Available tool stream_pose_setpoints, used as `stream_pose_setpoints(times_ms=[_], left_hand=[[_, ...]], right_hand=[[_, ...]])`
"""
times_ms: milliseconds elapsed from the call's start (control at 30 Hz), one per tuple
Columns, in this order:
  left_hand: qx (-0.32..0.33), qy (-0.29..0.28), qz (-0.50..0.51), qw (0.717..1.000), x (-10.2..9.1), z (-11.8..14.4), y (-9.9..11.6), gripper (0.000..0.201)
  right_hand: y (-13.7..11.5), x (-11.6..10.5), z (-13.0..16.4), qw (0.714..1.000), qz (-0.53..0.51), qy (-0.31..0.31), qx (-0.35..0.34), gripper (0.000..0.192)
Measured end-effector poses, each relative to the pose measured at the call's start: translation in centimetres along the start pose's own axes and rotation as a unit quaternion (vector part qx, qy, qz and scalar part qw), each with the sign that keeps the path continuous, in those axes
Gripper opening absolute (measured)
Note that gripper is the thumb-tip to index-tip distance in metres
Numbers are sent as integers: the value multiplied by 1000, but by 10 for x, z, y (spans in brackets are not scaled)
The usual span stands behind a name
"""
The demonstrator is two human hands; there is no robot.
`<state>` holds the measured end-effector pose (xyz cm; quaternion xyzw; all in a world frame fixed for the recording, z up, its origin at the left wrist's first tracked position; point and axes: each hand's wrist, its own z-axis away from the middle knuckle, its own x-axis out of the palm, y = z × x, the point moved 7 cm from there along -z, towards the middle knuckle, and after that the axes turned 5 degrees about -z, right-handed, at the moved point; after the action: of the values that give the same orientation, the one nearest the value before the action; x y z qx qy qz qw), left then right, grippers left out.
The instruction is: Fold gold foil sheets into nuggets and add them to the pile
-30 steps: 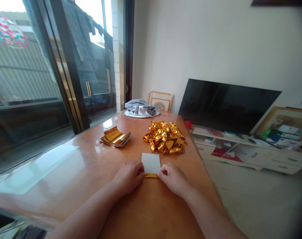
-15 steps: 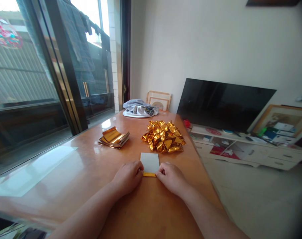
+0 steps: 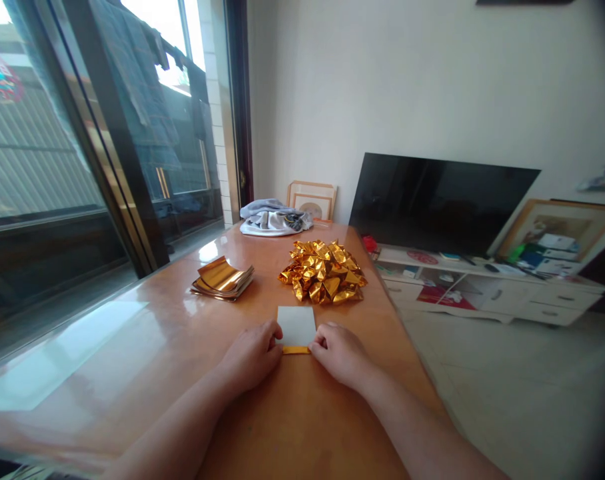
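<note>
White-backed gold foil sheet, lower centre on the wooden table: left hand and right hand pinch its folded gold edge.

A small paper sheet is lying flat, white side up, its near edge showing a folded gold strip.

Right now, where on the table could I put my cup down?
Bare table lies left of the left hand, below the flat gold sheets. It is crowded ahead: white-backed paper, folded gold pile, right hand.
</note>
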<state>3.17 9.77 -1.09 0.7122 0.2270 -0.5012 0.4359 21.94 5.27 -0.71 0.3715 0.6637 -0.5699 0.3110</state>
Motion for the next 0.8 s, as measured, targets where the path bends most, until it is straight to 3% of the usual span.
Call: stream_pose_setpoints(times_ms=[300,533,800], left_hand=[[62,52,-53,995,-11,6,24,25],[172,-14,-76,982,-11,12,52,28],[183,-37,-102,977,-3,12,54,26]], right_hand=[[-1,0,0,1000,6,-5,3,14],[-2,-1,0,1000,9,-8,10,15],[-4,-2,1,1000,19,-13,6,11]])
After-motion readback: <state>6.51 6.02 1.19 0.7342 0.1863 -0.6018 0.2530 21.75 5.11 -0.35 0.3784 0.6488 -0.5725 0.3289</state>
